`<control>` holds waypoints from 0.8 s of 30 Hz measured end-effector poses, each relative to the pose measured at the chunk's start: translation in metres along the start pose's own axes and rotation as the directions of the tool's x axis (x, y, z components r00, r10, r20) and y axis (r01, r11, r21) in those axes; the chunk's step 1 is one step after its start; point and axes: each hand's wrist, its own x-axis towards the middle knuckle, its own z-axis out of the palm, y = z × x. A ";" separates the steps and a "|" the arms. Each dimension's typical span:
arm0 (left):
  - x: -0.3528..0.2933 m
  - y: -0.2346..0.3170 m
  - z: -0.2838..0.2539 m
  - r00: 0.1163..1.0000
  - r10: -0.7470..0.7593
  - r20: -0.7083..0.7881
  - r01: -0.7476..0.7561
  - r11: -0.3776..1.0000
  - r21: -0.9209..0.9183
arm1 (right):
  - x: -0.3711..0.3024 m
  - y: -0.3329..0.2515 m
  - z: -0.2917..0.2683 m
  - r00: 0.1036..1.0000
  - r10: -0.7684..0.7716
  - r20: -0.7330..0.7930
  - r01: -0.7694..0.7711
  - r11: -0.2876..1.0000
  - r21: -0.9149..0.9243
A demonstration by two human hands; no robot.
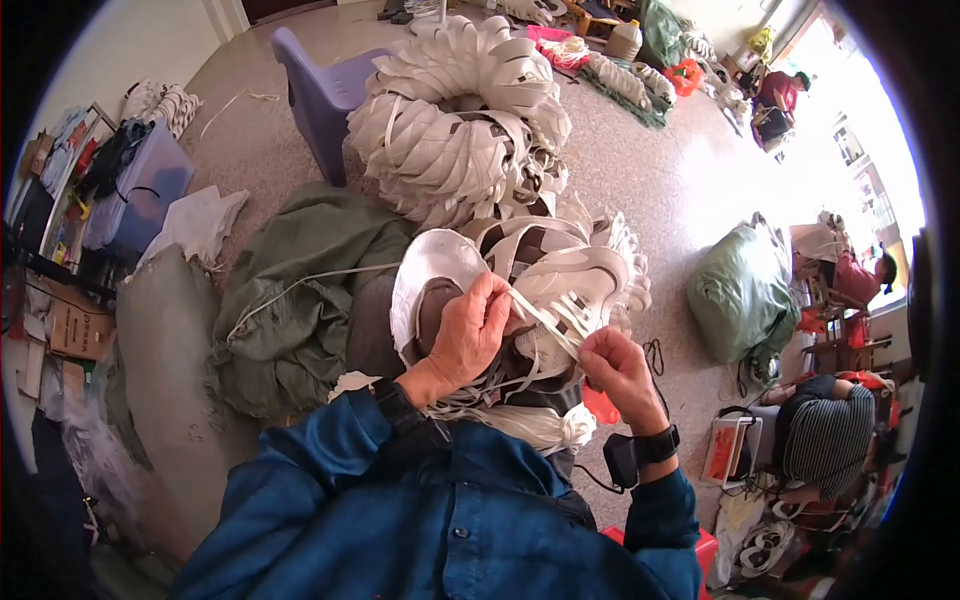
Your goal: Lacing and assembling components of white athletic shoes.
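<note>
In my lap lies a cream shoe upper [588, 277] with pale laces [545, 318] crossing its eyelets. My left hand [467, 335] is closed in a pinch on one lace at the upper's left side. On its right side my right hand [617, 370] pinches a lace between thumb and fingers. A white-rimmed, brown-lined piece [437, 255] curves up beside my left hand. Under my wrists hangs a bundle of loose white laces [540, 428]. Parts of the upper and the lace ends are hidden by my fingers.
Coiled stacks of cream uppers [430, 150] rise just beyond, beside a purple chair [325, 85]. A dark green cloth sack [310, 260] lies left, and a full green bag [735, 290] stands right. Several people work along the right side, one in a striped top [828, 435].
</note>
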 end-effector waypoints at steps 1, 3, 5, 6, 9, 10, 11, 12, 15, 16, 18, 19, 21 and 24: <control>0.000 0.001 0.001 1.000 0.005 -0.009 -0.005 1.000 -0.001 | 0.002 -0.001 0.002 1.000 -0.022 -0.005 0.022 1.000 -0.014; 0.000 0.004 0.001 1.000 0.003 0.000 -0.003 1.000 -0.001 | 0.003 -0.005 0.005 0.999 -0.029 -0.016 0.029 0.999 -0.038; 0.001 0.009 -0.001 1.000 0.001 0.005 -0.001 1.000 0.000 | 0.000 -0.010 0.006 0.999 -0.037 -0.022 0.036 0.997 -0.062; 0.001 0.011 -0.004 0.998 0.053 0.019 -0.055 0.995 0.081 | -0.003 -0.014 0.006 0.999 -0.013 -0.037 0.013 1.000 0.012; -0.003 0.001 -0.010 0.995 0.079 0.053 -0.085 0.988 0.128 | -0.009 -0.007 0.005 0.988 -0.041 -0.150 0.064 0.986 0.151; -0.004 -0.003 -0.013 0.996 0.051 0.069 -0.058 0.993 0.102 | -0.012 0.000 0.005 0.965 -0.086 -0.248 0.142 0.967 0.213; -0.004 0.004 -0.018 0.990 -0.054 0.132 0.049 0.998 0.043 | -0.015 0.008 0.005 0.925 -0.081 -0.372 0.157 0.971 0.178; -0.005 0.005 -0.021 0.989 -0.051 0.141 0.046 0.998 0.039 | -0.018 0.024 0.002 0.921 -0.081 -0.381 0.159 0.971 0.177; -0.006 0.015 -0.037 0.985 0.134 0.112 -0.157 0.959 0.236 | -0.025 0.052 0.006 0.938 0.032 -0.345 0.049 0.974 0.223; -0.007 0.015 -0.045 0.984 0.136 0.115 -0.160 0.958 0.236 | -0.024 0.052 0.012 0.937 0.030 -0.347 0.052 0.973 0.225; -0.008 0.014 -0.060 0.932 0.077 0.354 -0.230 0.881 0.413 | -0.023 0.054 0.021 0.915 -0.019 -0.403 0.158 0.936 0.314; -0.012 0.007 -0.067 0.898 0.032 0.438 -0.231 0.884 0.407 | -0.024 0.050 0.028 0.900 -0.001 -0.436 0.193 0.898 0.395; -0.029 0.007 -0.072 0.853 0.007 0.522 -0.273 0.858 0.436 | -0.026 0.046 0.036 0.919 0.011 -0.394 0.196 0.855 0.481; -0.056 0.000 -0.070 0.753 -0.034 0.657 -0.414 0.751 0.514 | -0.022 0.014 0.055 0.971 0.054 -0.233 0.096 0.802 0.589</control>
